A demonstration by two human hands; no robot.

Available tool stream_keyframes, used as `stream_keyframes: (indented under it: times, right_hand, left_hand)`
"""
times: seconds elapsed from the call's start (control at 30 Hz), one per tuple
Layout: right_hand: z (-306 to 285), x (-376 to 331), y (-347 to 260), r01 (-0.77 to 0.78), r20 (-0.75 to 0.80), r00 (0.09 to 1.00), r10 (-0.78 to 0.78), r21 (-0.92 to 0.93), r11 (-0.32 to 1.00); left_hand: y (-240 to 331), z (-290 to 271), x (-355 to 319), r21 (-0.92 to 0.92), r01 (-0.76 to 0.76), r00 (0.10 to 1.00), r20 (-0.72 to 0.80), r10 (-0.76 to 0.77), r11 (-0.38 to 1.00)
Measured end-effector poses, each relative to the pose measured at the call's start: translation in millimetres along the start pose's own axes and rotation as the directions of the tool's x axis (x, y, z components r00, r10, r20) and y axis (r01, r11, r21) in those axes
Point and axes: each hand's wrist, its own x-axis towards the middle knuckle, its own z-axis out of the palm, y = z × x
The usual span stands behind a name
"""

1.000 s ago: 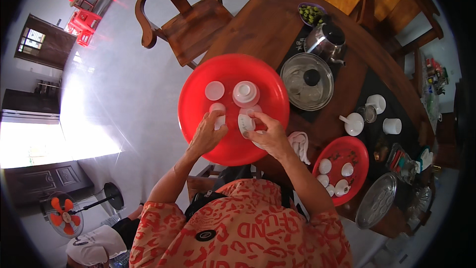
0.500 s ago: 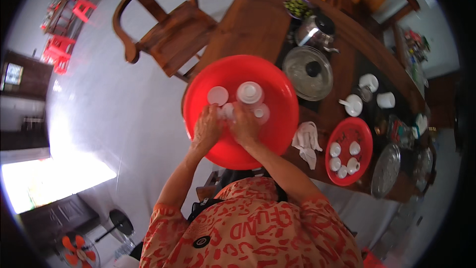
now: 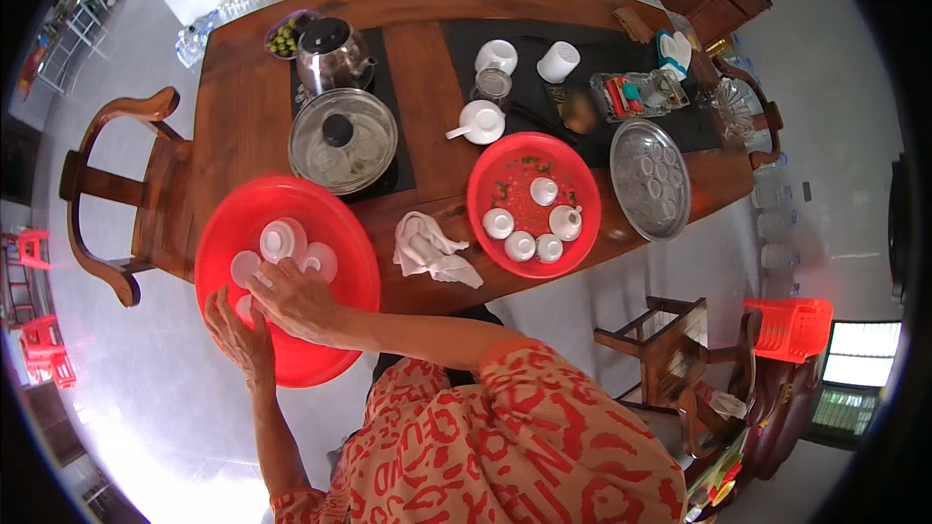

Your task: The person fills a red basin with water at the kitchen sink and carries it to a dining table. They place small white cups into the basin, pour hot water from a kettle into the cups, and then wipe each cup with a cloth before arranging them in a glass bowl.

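A large red basin (image 3: 361,262) at the left holds several white cups and bowls. My left hand (image 3: 243,340) is at the basin's near left rim, fingers apart and bent. Close to it, my right hand (image 3: 299,303) reaches over the basin with its fingers stretched out, touching or just above the white pieces. Between the two hands part of a small white cup (image 3: 244,307) shows; whether either hand touches it is unclear. Beyond the fingers lie a stacked-looking white bowl (image 3: 279,240), a white cup (image 3: 318,259) and a round white piece (image 3: 245,268).
Right of the basin lie a crumpled white cloth (image 3: 427,247) and a red tray (image 3: 476,204) with several small white cups. Behind stand a glass-lidded pot (image 3: 364,150), a steel kettle (image 3: 320,68) and a white lidded cup (image 3: 482,122). A steel tray (image 3: 624,184) rests at the right.
My view has swung right, so the basin now appears further left. Both hands stay at the basin; they were close around a small white cup, and now their fingers are more spread.
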Motion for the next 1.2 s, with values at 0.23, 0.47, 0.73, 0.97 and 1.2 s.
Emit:
stream_keyframes:
  times: [0.23, 0.47, 0.73, 0.97, 1.2]
  right_hand:
    - [-200, -86, 129, -0.264, -0.315, 0.933, 0.175, -0.264, 0.928]
    - [-263, -194, 216, -0.531, -0.244, 0.826, 0.508, -0.641, 0.554]
    - [-275, -197, 248, -0.508, -0.198, 0.858, 0.474, -0.468, 0.724]
    - [-278, -178, 251, -0.448, -0.098, 0.883, 0.459, -0.469, 0.761]
    - [-268, -147, 257, -0.382, -0.061, 0.905, 0.422, -0.556, 0.738]
  left_hand:
    - [160, -8, 7, -0.49, -0.357, 0.905, 0.03, 0.425, 0.795]
    - [295, 94, -33, -0.606, -0.603, 0.499, 0.221, 0.838, 0.519]
    - [332, 141, -58, -0.381, -0.768, 0.315, 0.474, 0.822, 0.515]
    - [336, 143, -49, -0.464, -0.737, 0.276, 0.456, 0.846, 0.491]
    - [337, 150, -44, -0.506, -0.646, 0.321, 0.498, 0.806, 0.571]
